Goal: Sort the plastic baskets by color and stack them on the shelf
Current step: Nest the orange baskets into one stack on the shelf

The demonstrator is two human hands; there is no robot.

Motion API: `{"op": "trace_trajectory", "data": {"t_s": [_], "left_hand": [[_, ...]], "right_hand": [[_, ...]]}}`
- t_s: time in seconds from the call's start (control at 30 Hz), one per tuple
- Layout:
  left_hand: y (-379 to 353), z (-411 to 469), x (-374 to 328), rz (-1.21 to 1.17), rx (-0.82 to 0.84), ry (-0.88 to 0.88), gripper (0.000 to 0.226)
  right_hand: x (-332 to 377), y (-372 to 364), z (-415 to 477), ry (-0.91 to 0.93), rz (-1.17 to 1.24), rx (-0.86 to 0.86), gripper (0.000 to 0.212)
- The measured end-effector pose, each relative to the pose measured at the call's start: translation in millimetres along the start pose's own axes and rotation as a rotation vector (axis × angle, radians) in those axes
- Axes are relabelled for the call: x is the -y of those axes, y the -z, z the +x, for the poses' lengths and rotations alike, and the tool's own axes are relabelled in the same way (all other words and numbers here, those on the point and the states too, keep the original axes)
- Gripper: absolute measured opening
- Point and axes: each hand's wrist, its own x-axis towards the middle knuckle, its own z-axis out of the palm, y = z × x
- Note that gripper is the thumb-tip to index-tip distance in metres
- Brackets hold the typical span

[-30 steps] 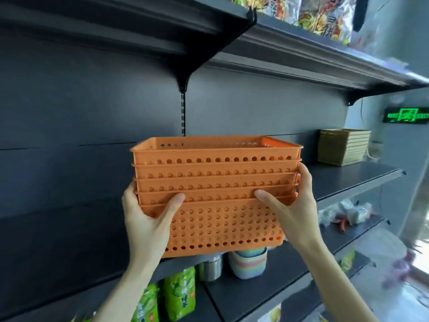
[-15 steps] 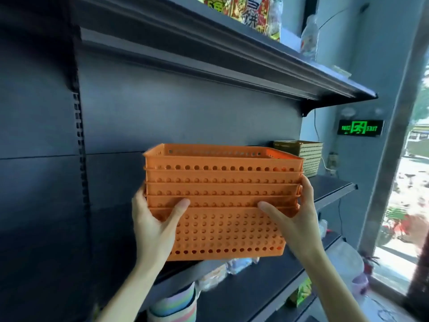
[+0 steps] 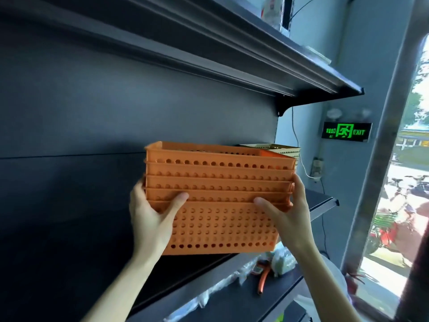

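A stack of several nested orange perforated baskets [image 3: 220,205] fills the middle of the view, held over the dark shelf [image 3: 322,201]. My left hand [image 3: 153,219] grips the stack's left end, thumb across the front wall. My right hand [image 3: 287,217] grips the right end the same way. Behind the stack's far right corner, a stack of beige baskets [image 3: 283,148] stands on the same shelf, mostly hidden.
An upper shelf [image 3: 255,66] overhangs close above. The shelf below holds orange-handled pliers [image 3: 263,278] and clear plastic wrappers [image 3: 281,259]. A green exit sign [image 3: 346,132] hangs on the right wall beside a window.
The view has swung right and closer to the shelf. The orange stack, still held in both hands, now sits nearer the beige baskets and hides most of them.
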Motion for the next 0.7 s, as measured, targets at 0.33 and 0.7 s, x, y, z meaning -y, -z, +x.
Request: {"op": "trace_trajectory", "data": {"t_s": [0.33,0.7], "left_hand": [[-138.0,-7.3,19.7,0.148,-0.106,0.083,0.075],[-199.4,22.5,54.9,0.425,-0.246,0.077,0.081]], "right_hand": [[-111.7,62.0,124.6,-0.017,-0.032,0.167,0.109],[-197.6,37.6,207.8,0.003,0.102,0.315,0.093]]}}
